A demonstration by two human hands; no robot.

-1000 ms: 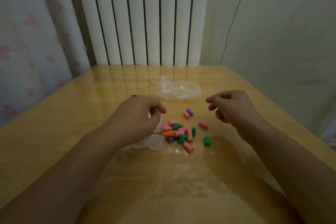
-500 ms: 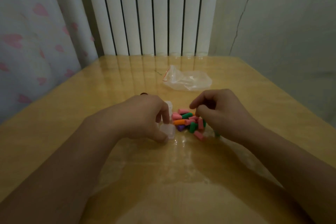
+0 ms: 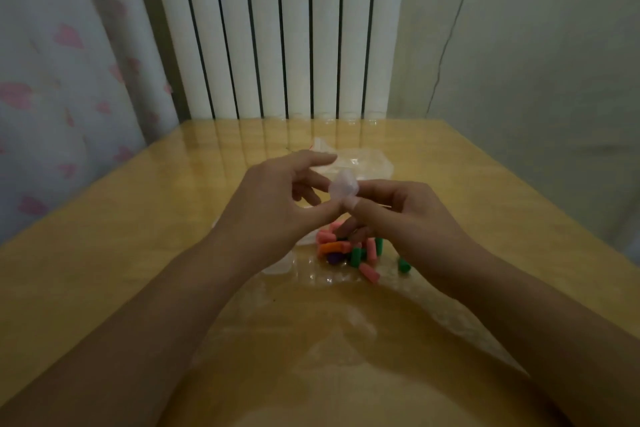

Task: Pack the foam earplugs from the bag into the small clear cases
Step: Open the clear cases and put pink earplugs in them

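Observation:
A small clear case [image 3: 343,188] is held up above the table between both hands. My left hand [image 3: 277,204] pinches its lower left side with thumb and fingers. My right hand [image 3: 401,215] pinches its lower right corner. Below them a heap of foam earplugs [image 3: 349,251] in pink, green, orange and purple lies on the table, with one green earplug [image 3: 403,265] apart at the right. More clear cases [image 3: 277,265] lie under my left wrist, mostly hidden. The crumpled clear bag [image 3: 360,163] lies behind the hands.
The wooden table [image 3: 138,253] has a glossy top and ends at a white radiator [image 3: 284,28] at the back. A curtain with pink hearts [image 3: 52,80] hangs at the left, a grey wall at the right.
My left hand has lifted a clear case off the table. My right hand came up from the earplug heap and now grips the same case.

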